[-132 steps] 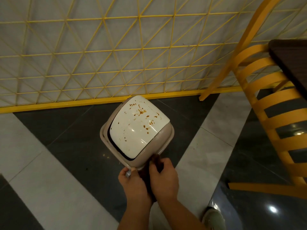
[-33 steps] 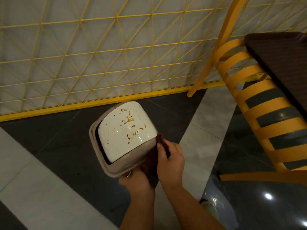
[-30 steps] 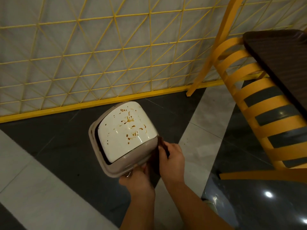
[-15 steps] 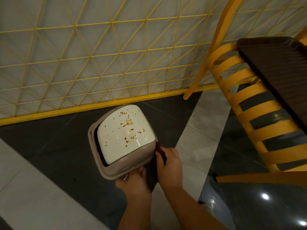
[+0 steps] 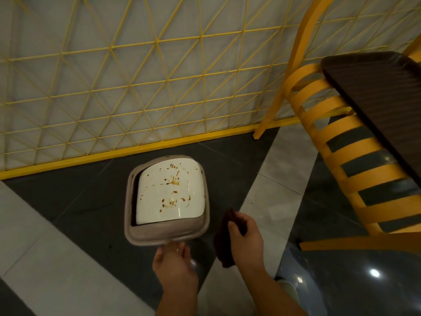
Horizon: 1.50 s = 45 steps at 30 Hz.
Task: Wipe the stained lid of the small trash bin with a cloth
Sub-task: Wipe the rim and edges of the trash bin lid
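Right hand grips dark cloth; left hand's fingertips hidden under bin rim.

the white lid looks like glossy smooth plastic, its beige rim matter. the dark cloth is soft and matt. floor tiles at lower right shine, polished.
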Available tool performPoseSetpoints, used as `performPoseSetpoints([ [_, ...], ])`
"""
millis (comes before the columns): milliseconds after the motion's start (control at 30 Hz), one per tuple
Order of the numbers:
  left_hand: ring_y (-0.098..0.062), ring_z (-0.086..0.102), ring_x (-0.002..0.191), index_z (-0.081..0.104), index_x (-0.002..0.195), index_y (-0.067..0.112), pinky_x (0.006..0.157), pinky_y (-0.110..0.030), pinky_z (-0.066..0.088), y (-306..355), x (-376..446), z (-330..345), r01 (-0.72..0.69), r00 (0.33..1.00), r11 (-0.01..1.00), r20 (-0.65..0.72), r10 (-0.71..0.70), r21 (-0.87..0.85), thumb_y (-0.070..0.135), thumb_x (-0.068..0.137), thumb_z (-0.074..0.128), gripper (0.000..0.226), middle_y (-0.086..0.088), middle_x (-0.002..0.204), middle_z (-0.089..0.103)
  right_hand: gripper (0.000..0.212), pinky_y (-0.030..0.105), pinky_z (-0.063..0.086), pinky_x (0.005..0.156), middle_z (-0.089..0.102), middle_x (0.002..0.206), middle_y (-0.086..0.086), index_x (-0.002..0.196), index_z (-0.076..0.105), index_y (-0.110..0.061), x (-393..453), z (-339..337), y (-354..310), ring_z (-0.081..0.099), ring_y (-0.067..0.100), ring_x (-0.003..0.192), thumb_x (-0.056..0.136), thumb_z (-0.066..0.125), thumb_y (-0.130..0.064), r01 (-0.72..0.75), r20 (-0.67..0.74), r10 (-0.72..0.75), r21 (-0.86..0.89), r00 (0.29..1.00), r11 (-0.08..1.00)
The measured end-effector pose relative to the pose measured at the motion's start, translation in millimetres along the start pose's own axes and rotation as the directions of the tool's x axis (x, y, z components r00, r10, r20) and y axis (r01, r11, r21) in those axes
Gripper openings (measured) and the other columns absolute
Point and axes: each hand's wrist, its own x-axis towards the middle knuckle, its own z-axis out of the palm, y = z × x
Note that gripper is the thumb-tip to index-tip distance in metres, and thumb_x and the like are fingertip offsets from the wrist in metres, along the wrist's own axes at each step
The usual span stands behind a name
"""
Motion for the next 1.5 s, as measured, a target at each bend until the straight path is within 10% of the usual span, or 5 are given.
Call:
performPoseSetpoints([
  [100,-0.023,0.065,0.097,0.051,0.129,0.003,0.081,-0.031,0.052,-16,-5,8,-0.017,1.0,0.991,0.027,0.013,0.132,0.001,0.092,0.052,0.037,-0.019,0.116,0.064,0.015,0.029,0.053,0.081,0.065,0.093,-0.012,0.096,0.06,-0.035,-5,6,-7,0.062,0.007,0.089,0.089,0.061,-0.022,0.064,0.019,-0.064,0.013,0.998,0.998],
  [300,-0.024,0.065,0.081,0.045,0.129,0.002,0.047,-0.026,0.053,-18,-12,15,-0.085,0.996,0.978,0.016,0.084,0.189,-0.011,0.089,0.05,0.043,-0.019,0.109,0.062,0.018,0.002,0.04,0.079,0.06,0.1,-0.013,0.103,0.066,-0.03,-21,12,-14,0.055,-0.008,0.09,0.086,0.065,-0.023,0.328,0.154,-0.307,-0.141,0.939,0.934],
  [500,-0.02,0.06,0.079,0.033,0.134,0.012,0.048,-0.024,0.051,-18,-23,18,-0.109,0.994,0.97,0.034,0.104,0.217,-0.011,0.092,0.045,0.049,-0.018,0.112,0.054,0.02,0.016,0.046,0.081,0.061,0.104,-0.003,0.108,0.068,-0.02,6,31,-26,0.057,0.006,0.088,0.091,0.059,-0.022,0.297,0.101,-0.28,-0.249,0.955,0.922],
  [1200,-0.028,0.063,0.1,0.036,0.126,0.024,0.087,-0.04,0.051,-22,-6,15,-0.1,0.994,0.975,0.053,0.091,0.196,-0.004,0.095,0.045,0.043,-0.015,0.125,0.055,0.023,0.02,0.047,0.069,0.055,0.104,0.001,0.111,0.065,-0.025,36,33,-44,0.059,0.014,0.08,0.097,0.048,-0.023,0.453,0.246,-0.382,-0.535,0.891,0.713],
  [1500,-0.027,0.064,0.098,0.037,0.122,0.026,0.081,-0.037,0.051,-16,-8,17,-0.111,0.99,0.971,0.109,0.089,0.213,-0.003,0.096,0.046,0.04,-0.017,0.12,0.058,0.022,0.013,0.044,0.067,0.059,0.101,-0.001,0.109,0.068,-0.024,16,23,-22,0.059,0.011,0.079,0.094,0.053,-0.02,0.49,0.257,-0.417,-0.461,0.872,0.74],
])
